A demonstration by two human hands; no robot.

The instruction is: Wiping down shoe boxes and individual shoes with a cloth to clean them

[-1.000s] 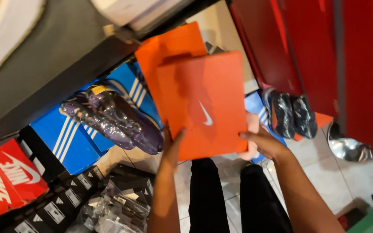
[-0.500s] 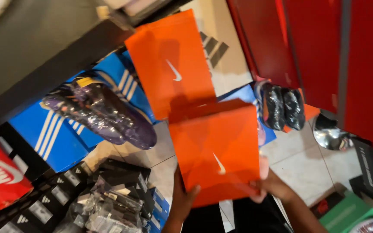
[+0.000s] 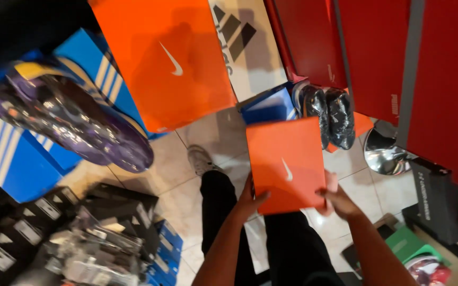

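My left hand (image 3: 251,200) and right hand (image 3: 336,199) clamp the flat orange cardboard lid (image 3: 287,164) at its edges, above open tiled floor (image 3: 213,135).

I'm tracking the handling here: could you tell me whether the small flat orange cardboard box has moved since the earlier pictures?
Yes. The small flat orange cardboard box has come down, away from the big orange box it overlapped, towards the person's legs.

Left hand (image 3: 251,200): I grip the small flat orange cardboard box lid (image 3: 288,164) at its lower left edge.
Right hand (image 3: 337,198): I clasp its lower right corner.
Above: large orange cardboard shoebox (image 3: 165,58).
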